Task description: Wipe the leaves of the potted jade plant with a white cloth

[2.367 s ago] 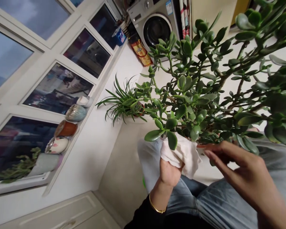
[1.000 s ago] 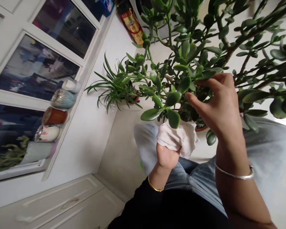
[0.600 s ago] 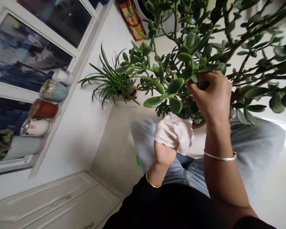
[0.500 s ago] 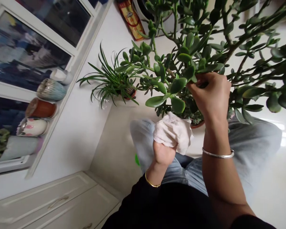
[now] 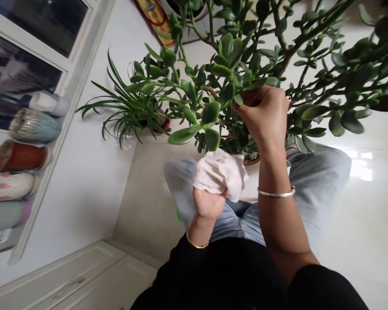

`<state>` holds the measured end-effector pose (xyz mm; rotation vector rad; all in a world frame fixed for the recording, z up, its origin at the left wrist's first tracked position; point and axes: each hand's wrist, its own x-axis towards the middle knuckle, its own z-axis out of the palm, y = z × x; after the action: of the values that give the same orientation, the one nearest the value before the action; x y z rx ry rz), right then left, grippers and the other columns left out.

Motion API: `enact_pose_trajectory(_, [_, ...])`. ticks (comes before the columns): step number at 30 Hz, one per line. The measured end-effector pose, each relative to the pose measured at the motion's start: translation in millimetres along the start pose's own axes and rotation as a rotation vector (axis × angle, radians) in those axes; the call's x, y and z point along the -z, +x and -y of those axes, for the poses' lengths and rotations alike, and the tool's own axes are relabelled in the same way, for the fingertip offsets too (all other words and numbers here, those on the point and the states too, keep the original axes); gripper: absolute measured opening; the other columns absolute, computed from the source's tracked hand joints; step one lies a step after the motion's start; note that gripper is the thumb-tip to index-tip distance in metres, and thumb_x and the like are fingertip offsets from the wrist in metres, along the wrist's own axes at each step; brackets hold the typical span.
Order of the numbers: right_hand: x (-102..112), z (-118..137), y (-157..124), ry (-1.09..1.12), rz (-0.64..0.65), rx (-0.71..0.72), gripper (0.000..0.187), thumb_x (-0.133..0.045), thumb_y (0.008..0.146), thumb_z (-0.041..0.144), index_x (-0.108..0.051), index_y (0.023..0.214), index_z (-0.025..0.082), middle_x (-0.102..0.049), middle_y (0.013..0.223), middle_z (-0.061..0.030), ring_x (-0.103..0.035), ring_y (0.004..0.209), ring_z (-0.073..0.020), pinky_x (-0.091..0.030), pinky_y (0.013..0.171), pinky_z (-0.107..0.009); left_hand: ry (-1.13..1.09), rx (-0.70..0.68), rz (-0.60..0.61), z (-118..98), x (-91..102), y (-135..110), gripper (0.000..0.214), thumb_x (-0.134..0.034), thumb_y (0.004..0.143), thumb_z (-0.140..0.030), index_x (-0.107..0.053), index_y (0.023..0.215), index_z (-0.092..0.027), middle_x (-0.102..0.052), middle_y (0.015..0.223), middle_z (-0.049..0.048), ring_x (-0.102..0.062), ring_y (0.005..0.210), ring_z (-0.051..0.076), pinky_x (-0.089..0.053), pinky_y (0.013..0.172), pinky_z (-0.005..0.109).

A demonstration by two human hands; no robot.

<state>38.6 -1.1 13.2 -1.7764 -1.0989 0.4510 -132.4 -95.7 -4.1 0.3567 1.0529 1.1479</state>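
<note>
Right hand (image 5: 264,118): fingers curl narrow among the leaves, what they hold hidden; perhaps they steady a stem.
Left hand (image 5: 208,204): fingers closed into a bunched white cloth (image 5: 220,174), held up just beneath the lowest leaves, within reach of them.
Jade plant (image 5: 211,113): above both hands, its terracotta pot (image 5: 252,162) just beyond the light blue jeans (image 5: 317,181).
Spider plant (image 5: 123,113): off to the left, well apart.
</note>
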Motion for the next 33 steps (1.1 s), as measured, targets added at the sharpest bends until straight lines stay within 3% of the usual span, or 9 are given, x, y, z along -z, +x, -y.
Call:
enact_pose_trajectory(5, [-7,-10,7,0.105,0.019,0.052,0.021,-0.071,0.090,0.042,-0.067,0.084,0.023,-0.075,0.085,-0.0089,-0.071,0.083,-0.0254,-0.060,0.075,-0.039,0.025,-0.046,-0.014,1,-3.7,0,0.048,-0.038,0.101,-0.049,-0.079,0.098,-0.024,-0.078,0.086,0.0060,-0.076,0.094,0.019,-0.057,0.099,0.034])
enact_pose_trajectory(11, [-16,-24,12,0.199,0.010,0.137,0.017,-0.069,0.090,0.038,-0.066,0.085,0.023,-0.074,0.084,-0.0049,-0.070,0.079,-0.0202,-0.060,0.073,-0.034,0.049,-0.023,0.019,2,-1.5,-1,0.046,-0.043,0.101,-0.053,-0.075,0.118,-0.026,-0.078,0.104,0.0070,-0.073,0.111,0.024,-0.056,0.103,0.040])
enact_pose_trajectory(18, [-15,-28,12,0.232,-0.008,0.130,0.013,-0.068,0.091,0.036,-0.067,0.089,0.023,-0.075,0.092,-0.0056,-0.071,0.086,-0.0219,-0.060,0.082,-0.039,0.045,-0.019,-0.023,0,-7.5,-4,0.049,-0.038,0.102,-0.051,-0.076,0.117,-0.024,-0.079,0.103,0.0066,-0.073,0.108,0.021,-0.053,0.104,0.034])
enact_pose_trajectory(23, [2,-24,1,0.202,-0.080,0.112,0.006,-0.067,0.091,0.032,-0.066,0.091,0.026,-0.075,0.097,-0.0055,-0.071,0.092,-0.0235,-0.060,0.088,-0.041,0.043,-0.015,-0.028,-2,-12.2,-5,0.049,-0.034,0.103,-0.046,-0.078,0.108,-0.024,-0.078,0.091,0.0041,-0.074,0.096,0.017,-0.052,0.105,0.031])
enact_pose_trajectory(30, [40,-5,-40,0.185,-0.331,0.180,0.010,-0.058,0.097,0.025,-0.067,0.100,0.027,-0.071,0.105,-0.0067,-0.069,0.102,-0.0246,-0.056,0.097,-0.049,0.017,-0.007,-0.041,-1,-8.7,-3,0.043,-0.042,0.099,-0.047,-0.078,0.108,-0.025,-0.079,0.099,0.0051,-0.073,0.105,0.022,-0.055,0.105,0.040])
enact_pose_trajectory(33, [54,1,-70,0.217,-0.283,0.189,0.009,-0.061,0.096,0.024,-0.069,0.099,0.028,-0.072,0.099,-0.0052,-0.069,0.098,-0.0248,-0.057,0.091,-0.048,0.013,-0.034,-0.023,-3,-5.8,-2,0.039,-0.049,0.096,-0.049,-0.077,0.110,-0.026,-0.078,0.106,0.0060,-0.071,0.115,0.026,-0.054,0.106,0.043])
